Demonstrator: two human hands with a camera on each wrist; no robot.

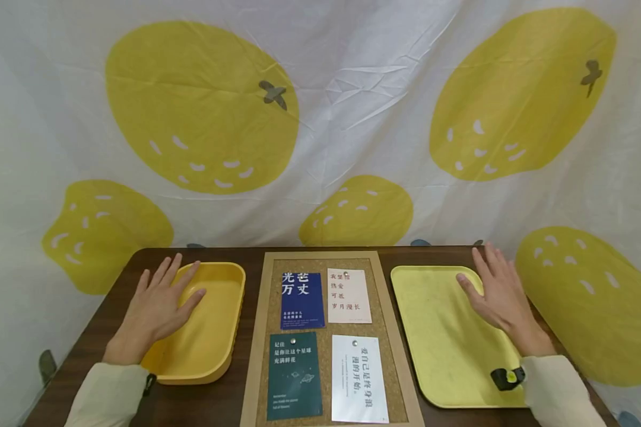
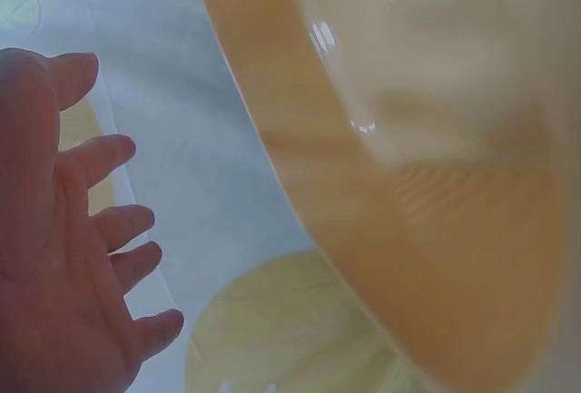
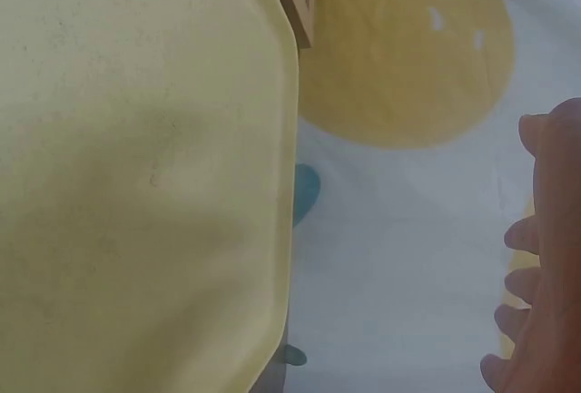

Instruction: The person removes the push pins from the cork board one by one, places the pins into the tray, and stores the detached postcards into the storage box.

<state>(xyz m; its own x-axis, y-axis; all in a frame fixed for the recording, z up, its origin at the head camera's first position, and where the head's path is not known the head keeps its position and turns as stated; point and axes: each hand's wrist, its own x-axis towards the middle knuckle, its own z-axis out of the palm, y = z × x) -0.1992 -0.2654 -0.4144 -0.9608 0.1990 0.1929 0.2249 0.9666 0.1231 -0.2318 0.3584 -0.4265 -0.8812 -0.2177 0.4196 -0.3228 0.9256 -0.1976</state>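
Note:
My left hand point(image 1: 155, 311) hovers over the left side of a deep yellow-orange bin point(image 1: 234, 320), fingers spread, holding nothing. In the left wrist view the same hand point(image 2: 68, 230) appears beside the bin's wall point(image 2: 281, 152). Over the right part of a flat pale yellow tray point(image 1: 438, 338) is my right hand point(image 1: 504, 293), its fingers extended and nothing in them. Between the two containers lies a cork board point(image 1: 326, 350) in a wooden frame. Pinned to it are a blue card point(image 1: 301, 308), a cream card point(image 1: 349, 302), a green card point(image 1: 294, 379) and a white card point(image 1: 359, 367).
All of this rests on a dark brown table point(image 1: 252, 284). Behind it hangs a white curtain point(image 1: 352, 118) printed with large yellow fruit, close to the table's back edge. Silver pushpins sit at the cards' tops. A dark strap point(image 1: 507, 378) is on the right wrist.

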